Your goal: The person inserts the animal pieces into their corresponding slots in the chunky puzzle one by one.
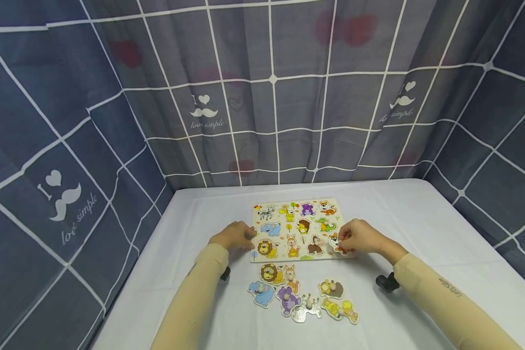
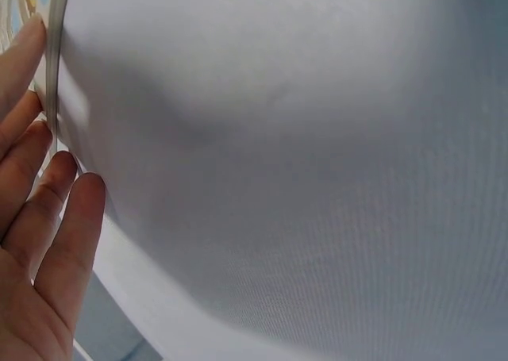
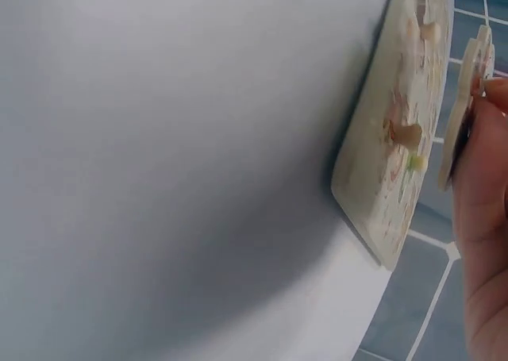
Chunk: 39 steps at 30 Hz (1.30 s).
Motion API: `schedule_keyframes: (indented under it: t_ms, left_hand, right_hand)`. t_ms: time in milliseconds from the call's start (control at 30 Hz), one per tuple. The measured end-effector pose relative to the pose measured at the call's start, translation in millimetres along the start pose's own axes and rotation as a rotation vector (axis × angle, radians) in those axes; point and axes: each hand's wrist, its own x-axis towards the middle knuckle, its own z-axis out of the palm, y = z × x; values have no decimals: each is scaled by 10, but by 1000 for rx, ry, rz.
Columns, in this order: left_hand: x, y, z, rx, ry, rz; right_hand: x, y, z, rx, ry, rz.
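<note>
A wooden animal puzzle board (image 1: 280, 258) lies on the table. At its left edge, my left hand (image 1: 236, 236) touches the rim with thumb and fingers; in the left wrist view the fingers (image 2: 75, 242) are fairly straight against the edge. My right hand (image 1: 359, 236) pinches a white, black and orange animal puzzle piece (image 1: 334, 241) over the board's lower right corner. Seen from the right wrist, this puzzle piece (image 3: 460, 111) is tilted and raised off the board (image 3: 357, 178). Knobs (image 3: 407, 136) stand up from pieces in the board.
Loose knobbed pieces lie in front of the board: a lion (image 1: 269, 273), a kangaroo (image 1: 291, 279), an elephant (image 1: 261, 294), a purple animal (image 1: 287, 302), a zebra (image 1: 305, 313), a hedgehog (image 1: 337, 290) and a giraffe (image 1: 331, 308). A dark checked curtain (image 1: 253, 112) surrounds the white-covered table (image 1: 192, 214).
</note>
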Motion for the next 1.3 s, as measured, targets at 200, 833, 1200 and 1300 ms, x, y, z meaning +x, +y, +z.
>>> schedule_keyframes:
  t_ms: [200, 833, 1200, 1300]
  left_hand:
    - [-8, 3, -11, -14, 8, -8]
    - [22, -5, -3, 0, 11, 9]
    - [26, -32, 30, -1, 2, 8]
    - [27, -25, 32, 3, 3, 20]
  right_hand:
    - [53, 19, -67, -3, 29, 22]
    - [307, 222, -213, 48, 56, 156]
    - [464, 213, -257, 31, 60, 204]
    - [537, 212, -281, 36, 57, 217]
